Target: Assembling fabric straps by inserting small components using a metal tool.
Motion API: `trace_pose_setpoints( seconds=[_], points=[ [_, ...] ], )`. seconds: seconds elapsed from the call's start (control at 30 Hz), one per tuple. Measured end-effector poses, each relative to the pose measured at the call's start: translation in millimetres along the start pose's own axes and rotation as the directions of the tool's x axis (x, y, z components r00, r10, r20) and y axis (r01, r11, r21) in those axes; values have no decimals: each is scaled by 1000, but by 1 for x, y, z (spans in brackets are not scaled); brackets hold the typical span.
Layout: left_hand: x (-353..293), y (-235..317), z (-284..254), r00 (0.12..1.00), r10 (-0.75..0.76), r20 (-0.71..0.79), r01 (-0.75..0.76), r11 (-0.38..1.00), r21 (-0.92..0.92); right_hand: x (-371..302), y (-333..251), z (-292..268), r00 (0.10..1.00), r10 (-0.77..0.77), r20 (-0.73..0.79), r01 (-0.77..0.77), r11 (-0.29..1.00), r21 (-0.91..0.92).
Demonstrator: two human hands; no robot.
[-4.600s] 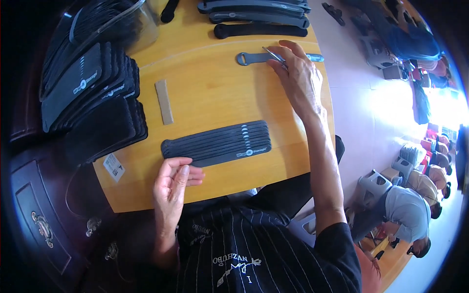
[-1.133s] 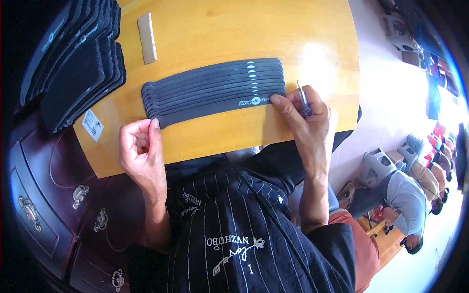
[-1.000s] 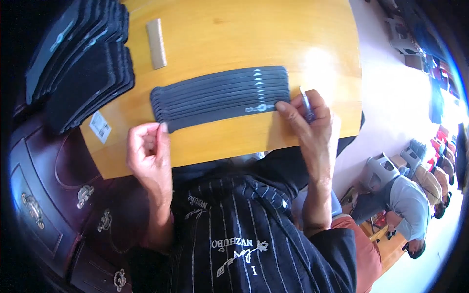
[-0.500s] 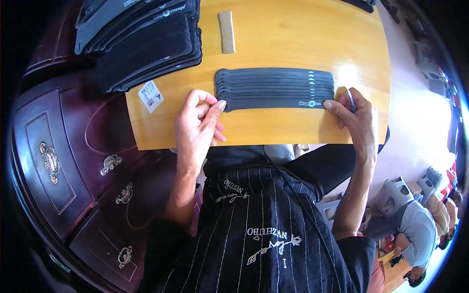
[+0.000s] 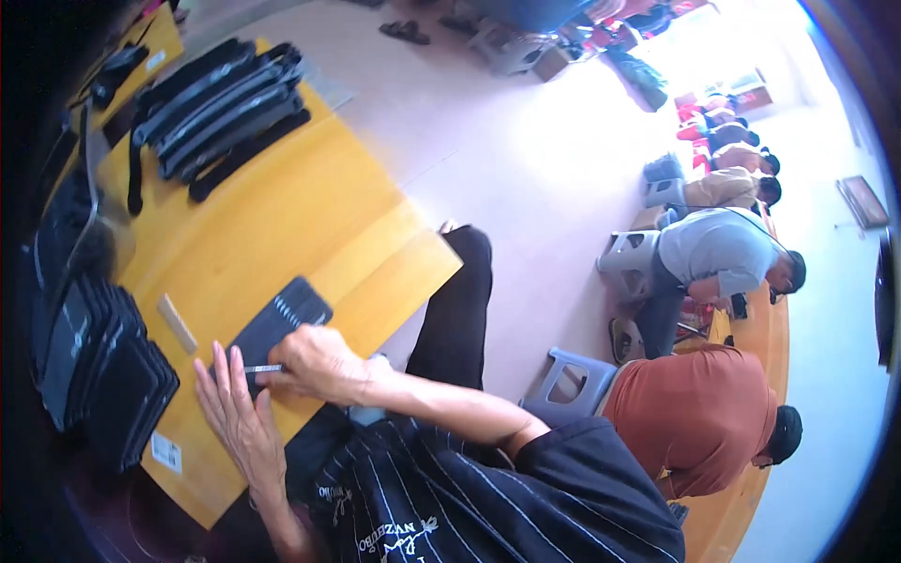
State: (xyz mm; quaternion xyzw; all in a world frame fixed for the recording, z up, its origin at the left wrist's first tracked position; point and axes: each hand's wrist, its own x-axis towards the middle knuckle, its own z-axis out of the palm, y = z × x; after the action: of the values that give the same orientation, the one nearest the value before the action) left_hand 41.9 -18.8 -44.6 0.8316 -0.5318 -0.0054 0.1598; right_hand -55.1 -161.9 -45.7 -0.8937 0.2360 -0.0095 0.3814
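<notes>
A fanned row of black straps (image 5: 280,317) lies on the yellow wooden table, partly covered by my hands. My right hand (image 5: 324,361) is closed around a slim silver tool (image 5: 263,369) and reaches over the near part of the straps. Whether the tool touches the straps is hidden. Fingers stretched and nearly flat, my left hand (image 5: 242,422) is at the straps' left end, beside the tool's tip. It holds nothing that I can see.
Stacked black straps (image 5: 117,375) stand on the table's left side, and another pile (image 5: 221,108) is at the far end. A brown cardboard strip (image 5: 176,322) and a white label (image 5: 166,452) lie nearby. Several people sit at a long table (image 5: 751,497) on the right.
My view has swung toward the right side of the room. My right hand has crossed from the straps' right end toward the left hand. The left fingers have opened from a pinch.
</notes>
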Motion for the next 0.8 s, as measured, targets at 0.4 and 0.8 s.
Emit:
trace_pose_setpoints(
  seconds=[0.4, 0.8],
  points=[
    [16, -6, 8, 992, -26, 127, 7, 989, 146, 22, 55, -83, 853, 351, 386, -513, 700, 497],
    [10, -9, 9, 991, -34, 128, 18, 992, 128, 45, 6, -127, 979, -75, -192, 114, 973, 201]
  ],
)
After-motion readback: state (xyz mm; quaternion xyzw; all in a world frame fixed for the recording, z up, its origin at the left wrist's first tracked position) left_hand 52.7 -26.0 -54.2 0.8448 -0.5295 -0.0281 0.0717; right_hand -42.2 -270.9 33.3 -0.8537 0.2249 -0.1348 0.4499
